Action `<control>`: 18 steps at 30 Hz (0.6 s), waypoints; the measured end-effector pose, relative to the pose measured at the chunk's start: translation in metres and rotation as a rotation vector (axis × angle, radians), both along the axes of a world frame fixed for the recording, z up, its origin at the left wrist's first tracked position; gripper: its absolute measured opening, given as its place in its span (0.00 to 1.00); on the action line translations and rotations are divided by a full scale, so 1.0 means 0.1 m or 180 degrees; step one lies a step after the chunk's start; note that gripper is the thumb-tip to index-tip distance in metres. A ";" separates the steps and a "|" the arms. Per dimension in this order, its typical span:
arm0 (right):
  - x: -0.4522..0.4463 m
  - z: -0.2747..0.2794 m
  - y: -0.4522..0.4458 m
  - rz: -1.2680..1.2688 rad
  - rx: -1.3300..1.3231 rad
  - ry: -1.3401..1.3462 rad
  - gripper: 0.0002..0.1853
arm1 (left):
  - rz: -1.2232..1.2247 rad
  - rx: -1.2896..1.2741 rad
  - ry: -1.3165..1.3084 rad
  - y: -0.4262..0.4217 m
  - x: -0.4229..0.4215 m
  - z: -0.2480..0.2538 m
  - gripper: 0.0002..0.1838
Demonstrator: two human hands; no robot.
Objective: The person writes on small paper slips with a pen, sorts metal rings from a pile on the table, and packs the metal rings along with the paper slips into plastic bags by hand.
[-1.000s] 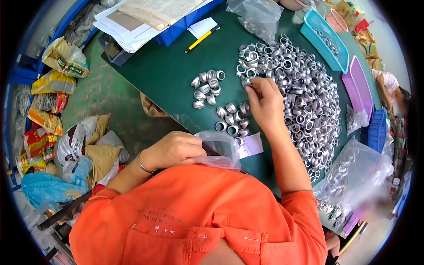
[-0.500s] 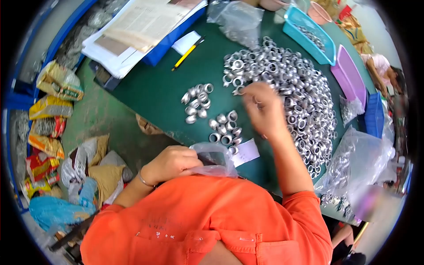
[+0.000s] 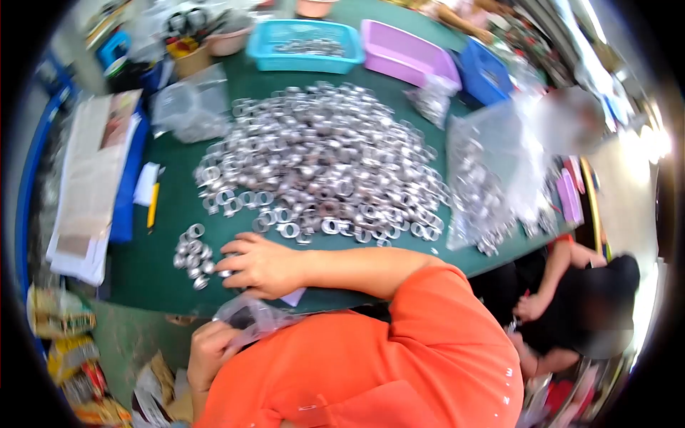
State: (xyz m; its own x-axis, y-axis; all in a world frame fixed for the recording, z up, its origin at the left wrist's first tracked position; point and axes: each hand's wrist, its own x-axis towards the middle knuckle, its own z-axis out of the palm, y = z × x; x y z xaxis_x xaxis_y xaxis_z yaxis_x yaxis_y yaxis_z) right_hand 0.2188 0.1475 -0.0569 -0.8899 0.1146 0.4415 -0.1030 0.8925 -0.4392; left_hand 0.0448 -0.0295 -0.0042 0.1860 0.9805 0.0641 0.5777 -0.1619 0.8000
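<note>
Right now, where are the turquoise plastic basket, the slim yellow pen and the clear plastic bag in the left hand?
Turquoise plastic basket (image 3: 307,64): head view, front wall.
Slim yellow pen (image 3: 153,205): head view, middle of barrel.
Clear plastic bag (image 3: 252,317): head view, middle of visible film.

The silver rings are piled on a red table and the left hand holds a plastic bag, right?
The table is green, not red, in the head view; the silver rings are piled on it, and the left hand holds a plastic bag.
</note>
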 end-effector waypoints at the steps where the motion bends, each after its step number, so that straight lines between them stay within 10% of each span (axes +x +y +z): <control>1: 0.00 -0.03 0.00 -0.0007 0.0000 0.0042 0.20 | -0.0204 0.0004 -0.0050 0.00 0.03 0.00 0.07; 18: -0.78 0.00 -0.02 -0.1102 0.0370 -0.0660 0.10 | -0.0085 -0.0193 0.0153 0.03 0.18 0.14 0.07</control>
